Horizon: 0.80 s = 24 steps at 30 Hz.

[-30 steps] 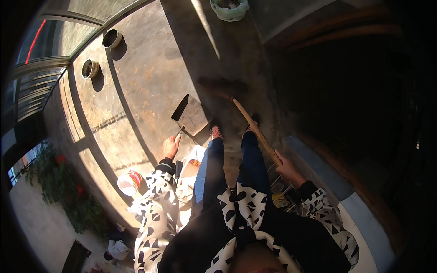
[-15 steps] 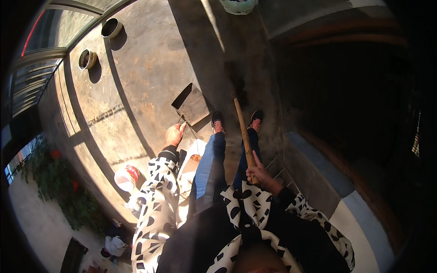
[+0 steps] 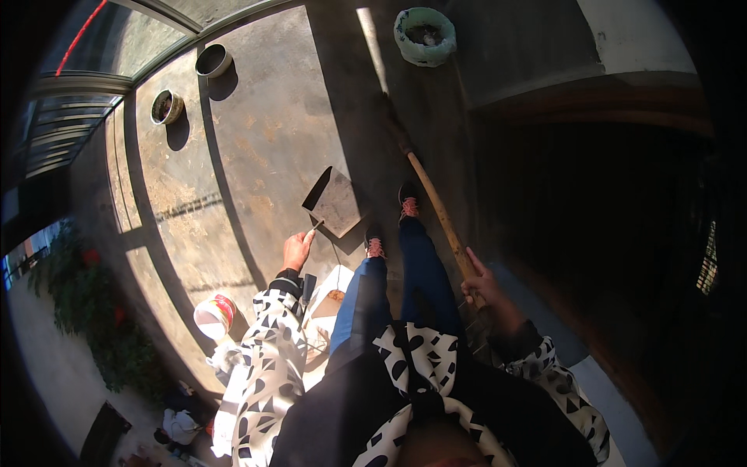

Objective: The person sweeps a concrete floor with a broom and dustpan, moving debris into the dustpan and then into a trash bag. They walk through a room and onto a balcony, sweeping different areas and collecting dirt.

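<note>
The left hand (image 3: 296, 252) had its fingers bent in, pinching the thin handle (image 3: 317, 225) of a grey dustpan (image 3: 336, 205), which sat just beyond those fingers; whether it touched the floor (image 3: 257, 156) could not be told. The right hand's (image 3: 485, 291) fingers were wrapped around the broom (image 3: 437, 204) near the top of its wooden stick, its dark head well beyond them, ahead and leftward. Since half a second earlier, the right fingers had shifted outward, the stick slanted more, and the right foot (image 3: 408, 201) had come ahead of the left.
</note>
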{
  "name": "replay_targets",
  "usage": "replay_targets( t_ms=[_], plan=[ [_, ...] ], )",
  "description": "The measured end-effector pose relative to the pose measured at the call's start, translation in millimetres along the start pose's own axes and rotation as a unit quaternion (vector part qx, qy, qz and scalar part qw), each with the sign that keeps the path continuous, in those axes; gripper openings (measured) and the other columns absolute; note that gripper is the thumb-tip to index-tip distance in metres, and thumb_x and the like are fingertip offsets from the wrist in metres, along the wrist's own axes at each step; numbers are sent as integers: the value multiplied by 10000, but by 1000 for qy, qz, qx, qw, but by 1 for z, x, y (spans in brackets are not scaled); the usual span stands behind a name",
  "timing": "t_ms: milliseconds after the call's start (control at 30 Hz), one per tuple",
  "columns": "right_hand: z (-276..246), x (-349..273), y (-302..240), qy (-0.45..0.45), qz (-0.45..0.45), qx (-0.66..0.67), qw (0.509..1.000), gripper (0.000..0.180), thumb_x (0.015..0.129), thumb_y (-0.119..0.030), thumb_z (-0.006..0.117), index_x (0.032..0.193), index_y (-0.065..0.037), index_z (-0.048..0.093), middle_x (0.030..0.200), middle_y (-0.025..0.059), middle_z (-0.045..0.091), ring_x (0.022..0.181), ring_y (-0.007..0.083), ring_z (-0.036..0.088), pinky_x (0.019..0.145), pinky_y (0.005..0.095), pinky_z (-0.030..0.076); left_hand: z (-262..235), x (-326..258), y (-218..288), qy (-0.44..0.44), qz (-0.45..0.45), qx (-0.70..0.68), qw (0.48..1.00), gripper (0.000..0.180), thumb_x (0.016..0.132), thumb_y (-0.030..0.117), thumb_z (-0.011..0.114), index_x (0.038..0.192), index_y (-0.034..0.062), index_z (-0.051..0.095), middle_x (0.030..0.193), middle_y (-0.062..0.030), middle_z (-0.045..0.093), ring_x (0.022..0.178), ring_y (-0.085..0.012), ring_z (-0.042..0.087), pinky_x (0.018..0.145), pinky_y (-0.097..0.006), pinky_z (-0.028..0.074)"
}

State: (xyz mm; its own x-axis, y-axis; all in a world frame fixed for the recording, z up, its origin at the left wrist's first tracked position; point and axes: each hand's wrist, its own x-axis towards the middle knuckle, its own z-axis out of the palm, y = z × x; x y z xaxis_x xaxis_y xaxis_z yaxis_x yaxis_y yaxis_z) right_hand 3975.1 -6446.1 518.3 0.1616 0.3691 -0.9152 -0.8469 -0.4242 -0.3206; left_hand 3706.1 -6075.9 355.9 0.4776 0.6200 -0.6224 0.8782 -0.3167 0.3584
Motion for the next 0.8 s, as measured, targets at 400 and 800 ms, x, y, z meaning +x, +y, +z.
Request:
replay_targets(
  t_ms=[400, 800],
  plan=[
    [71, 179, -65, 106, 11, -99, 989, 1006, 687, 37, 524, 1417, -171, -136, 647, 101, 536, 460, 189, 535, 447, 327, 482, 17, -60, -14, 55, -143, -150, 977, 489, 869, 434, 505, 723, -28, 568, 626, -238, 507, 602, -361, 489, 609, -417, 403],
    [132, 133, -161, -172, 59, -114, 977, 915, 723, 35, 544, 1441, -151, 9, 647, 84, 523, 453, 151, 519, 415, 277, 444, -24, -1, 2, 100, -213, -170, 957, 515, 869, 457, 480, 696, -24, 546, 617, -224, 503, 585, -345, 472, 592, -413, 396]
  ],
)
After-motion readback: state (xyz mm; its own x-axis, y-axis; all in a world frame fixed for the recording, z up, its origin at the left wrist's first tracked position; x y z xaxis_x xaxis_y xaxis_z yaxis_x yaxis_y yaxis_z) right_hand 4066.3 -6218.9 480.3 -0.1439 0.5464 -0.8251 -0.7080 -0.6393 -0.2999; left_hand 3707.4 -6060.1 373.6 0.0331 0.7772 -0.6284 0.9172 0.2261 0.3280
